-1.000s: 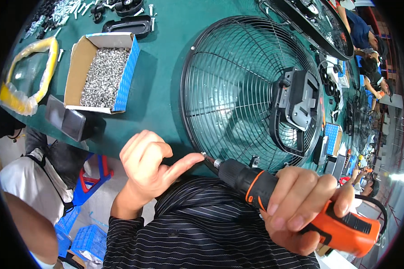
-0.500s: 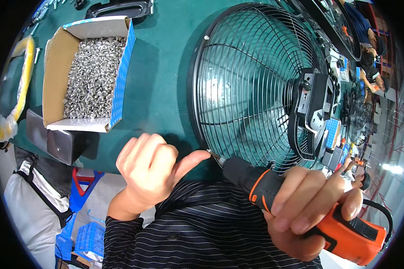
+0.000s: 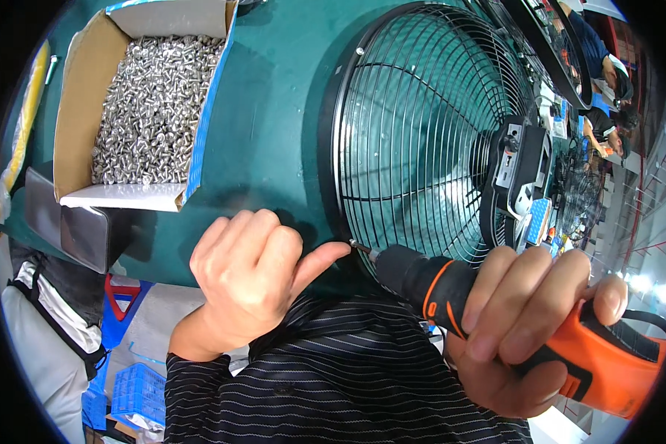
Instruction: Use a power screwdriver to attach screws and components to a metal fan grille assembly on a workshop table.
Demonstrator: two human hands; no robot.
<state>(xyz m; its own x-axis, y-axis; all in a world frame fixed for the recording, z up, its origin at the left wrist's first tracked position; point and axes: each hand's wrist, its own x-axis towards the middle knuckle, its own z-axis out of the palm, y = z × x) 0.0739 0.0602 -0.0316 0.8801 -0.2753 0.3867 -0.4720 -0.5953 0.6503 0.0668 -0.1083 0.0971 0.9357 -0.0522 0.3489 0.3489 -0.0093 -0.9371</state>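
My right hand [image 3: 529, 329] is wrapped round an orange and black power screwdriver [image 3: 614, 362], which points left. Its bit meets a small silver screw [image 3: 354, 243] at the near rim of a black wire fan guard [image 3: 414, 133]. My left hand [image 3: 244, 274] is closed, its fingers curled under and the thumb stretched out to the screw. Whatever those curled fingers may hold is hidden. A black bracket [image 3: 514, 166] sits at the guard's middle. Left of the guard, a cardboard box [image 3: 78, 111] holds many loose silver screws [image 3: 152, 111].
A dark, glossy block [image 3: 85, 229] is by the box's near edge. A yellow wrapped bar [image 3: 24, 126] lies at the far left. Another black fan guard [image 3: 544, 52] leans at the upper right, with people beyond. A blue crate [image 3: 137, 396] stands below the green table [image 3: 263, 111].
The view has shifted, so the box looks larger and higher and the guard sits further right. Bit and left thumb stay together at the rim; the screwdriver's handle appears further right.
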